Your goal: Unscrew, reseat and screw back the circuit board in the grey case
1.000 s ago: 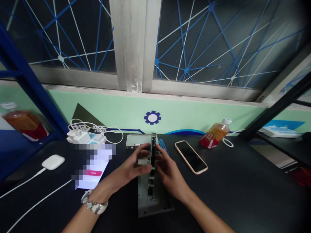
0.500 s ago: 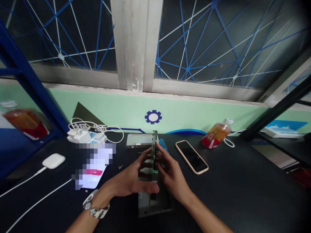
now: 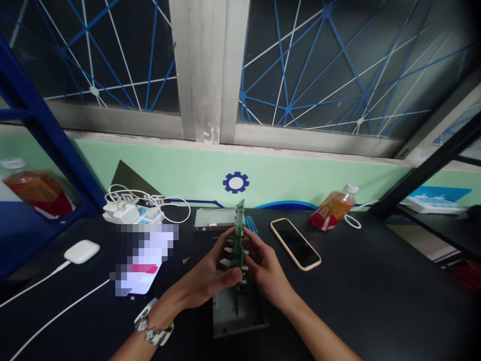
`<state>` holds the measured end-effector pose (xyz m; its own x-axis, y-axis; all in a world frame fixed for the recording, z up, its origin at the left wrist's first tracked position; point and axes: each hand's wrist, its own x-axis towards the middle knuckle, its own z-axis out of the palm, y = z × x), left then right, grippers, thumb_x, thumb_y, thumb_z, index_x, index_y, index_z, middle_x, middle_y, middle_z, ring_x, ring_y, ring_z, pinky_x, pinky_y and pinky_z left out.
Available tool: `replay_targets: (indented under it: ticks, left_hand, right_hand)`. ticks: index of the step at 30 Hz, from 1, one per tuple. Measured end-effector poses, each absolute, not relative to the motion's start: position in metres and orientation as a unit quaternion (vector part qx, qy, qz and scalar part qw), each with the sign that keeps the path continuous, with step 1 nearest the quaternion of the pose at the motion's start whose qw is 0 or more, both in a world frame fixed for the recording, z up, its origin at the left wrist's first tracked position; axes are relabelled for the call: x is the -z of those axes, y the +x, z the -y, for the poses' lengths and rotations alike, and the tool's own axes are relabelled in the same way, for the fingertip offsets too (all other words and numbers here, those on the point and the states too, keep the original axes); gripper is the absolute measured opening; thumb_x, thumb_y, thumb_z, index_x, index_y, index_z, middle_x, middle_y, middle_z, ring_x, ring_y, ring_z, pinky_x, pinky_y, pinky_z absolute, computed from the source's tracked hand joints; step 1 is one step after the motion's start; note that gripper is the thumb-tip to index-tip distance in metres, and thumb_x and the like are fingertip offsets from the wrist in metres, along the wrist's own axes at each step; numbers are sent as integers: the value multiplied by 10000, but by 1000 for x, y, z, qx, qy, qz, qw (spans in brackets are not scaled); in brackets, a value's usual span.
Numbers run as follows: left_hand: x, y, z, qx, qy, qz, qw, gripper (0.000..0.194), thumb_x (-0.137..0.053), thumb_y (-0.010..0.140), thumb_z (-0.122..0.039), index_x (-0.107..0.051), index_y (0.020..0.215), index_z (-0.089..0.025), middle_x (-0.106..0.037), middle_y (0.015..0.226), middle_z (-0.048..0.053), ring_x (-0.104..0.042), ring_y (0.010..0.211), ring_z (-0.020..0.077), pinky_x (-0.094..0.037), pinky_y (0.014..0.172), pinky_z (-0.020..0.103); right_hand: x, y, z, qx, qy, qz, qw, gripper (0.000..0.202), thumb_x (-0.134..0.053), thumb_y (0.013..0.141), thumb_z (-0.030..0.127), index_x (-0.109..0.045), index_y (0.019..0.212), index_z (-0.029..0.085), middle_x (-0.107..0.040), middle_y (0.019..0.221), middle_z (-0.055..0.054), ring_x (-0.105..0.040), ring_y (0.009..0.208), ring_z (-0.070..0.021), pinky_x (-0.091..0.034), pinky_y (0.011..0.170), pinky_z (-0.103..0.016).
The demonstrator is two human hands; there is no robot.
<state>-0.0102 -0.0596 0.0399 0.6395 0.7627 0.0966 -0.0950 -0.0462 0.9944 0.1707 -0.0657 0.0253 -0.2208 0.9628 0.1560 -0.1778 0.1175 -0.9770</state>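
A green circuit board [image 3: 239,240] stands on edge between my two hands, its long side running away from me. My left hand [image 3: 212,273] grips it from the left, thumb bent over toward its near part. My right hand [image 3: 267,271] holds it from the right, fingers against its face. Below the board lies a dark metal casing [image 3: 240,321] with small holes along its edge. Behind the hands is a flat metal panel [image 3: 216,219], and beside it a blue tool [image 3: 251,225], partly hidden. My left wrist wears a watch [image 3: 154,326].
A phone in a pale case [image 3: 295,244] lies to the right, with a drink bottle [image 3: 332,206] behind it. On the left are a lit phone [image 3: 148,265], a white earbud case [image 3: 81,251] and a power strip with chargers [image 3: 130,213]. Small screws [image 3: 186,260] lie left of the hands.
The circuit board has turned slightly, so more of its green face shows, and its near end now sits lower over the casing. Both hands still hold it.
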Motion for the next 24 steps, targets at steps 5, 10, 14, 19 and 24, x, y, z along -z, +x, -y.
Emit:
replay_targets:
  ticks: [5, 10, 14, 19, 24]
  left_hand:
    - [-41, -11, 57, -333, 640, -296, 626, 720, -614, 887, -504, -289, 1497, -302, -503, 1308, 120, -523, 1126, 298, -403, 1007, 507]
    - [-45, -16, 53, -331, 610, -305, 652, 636, -573, 919, -474, -322, 1479, -307, -485, 1350, 134, -525, 1155, 314, -480, 915, 470]
    - [-51, -20, 49, -367, 558, -315, 674, 530, -494, 959, -484, -408, 1429, -254, -515, 1354, 151, -559, 1145, 311, -515, 866, 436]
    - [-54, -32, 41, -396, 521, -377, 656, 453, -549, 938, -458, -520, 1328, -229, -660, 1118, 107, -636, 924, 245, -513, 679, 311]
    - [-45, -35, 35, -375, 521, -402, 653, 368, -594, 912, -385, -579, 1230, -201, -657, 820, 26, -586, 632, 131, -420, 529, 205]
  right_hand:
    - [-19, 178, 72, -594, -375, 481, 525, 564, -808, 702, 313, -635, 1234, 238, -724, 1062, -71, -685, 922, -241, -545, 828, -376]
    - [-26, 178, 70, -609, -361, 497, 501, 504, -766, 745, 292, -646, 1230, 225, -724, 1009, -57, -672, 897, -221, -537, 797, -341]
    - [-33, 180, 62, -585, -378, 546, 466, 590, -684, 808, 256, -529, 1375, 215, -693, 1014, -55, -656, 908, -198, -530, 748, -304]
    - [-31, 183, 64, -443, -472, 636, 419, 593, -626, 800, 168, -508, 1381, 184, -652, 901, -24, -606, 777, -147, -494, 692, -260]
    - [-44, 178, 75, -332, -514, 706, 355, 522, -571, 758, 112, -574, 1279, 161, -574, 703, 31, -478, 584, -114, -379, 536, -216]
